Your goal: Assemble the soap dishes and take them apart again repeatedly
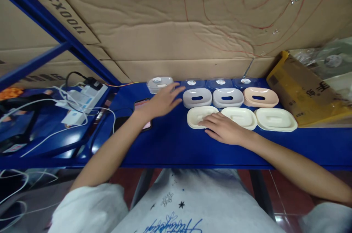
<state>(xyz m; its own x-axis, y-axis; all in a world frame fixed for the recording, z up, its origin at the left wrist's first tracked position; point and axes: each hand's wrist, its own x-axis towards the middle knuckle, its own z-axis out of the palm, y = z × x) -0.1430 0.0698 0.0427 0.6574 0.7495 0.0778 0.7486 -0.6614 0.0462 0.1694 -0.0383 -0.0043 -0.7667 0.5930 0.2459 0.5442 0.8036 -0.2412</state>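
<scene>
Reached out over the blue table with the left hand, spread its fingers wide, thumb apart, and pinched nothing! Hovered right there, between a lidded grey container and the left grey tray. Laid the right hand, meanwhile, at the left cream tray, fingers bent and close together over its right part, thumb low near the front edge; couldn't tell whether gripping or only touching.

Had three cream trays in the nearest row, then: the left one partly under the right hand, the middle cream tray just beside it, the right cream tray at the end, all shallow, all shaped with a small raised part inside. Lined up behind them the left grey tray, a second grey tray and a peach tray, each slotted through to table blue. Set clear lids with round labels in the back row. Stood a cardboard box, yellow-taped, on the far right, with clear plastic packaging in and over it. Lay a phone under the left forearm, too, near a white power strip and its cables.
</scene>
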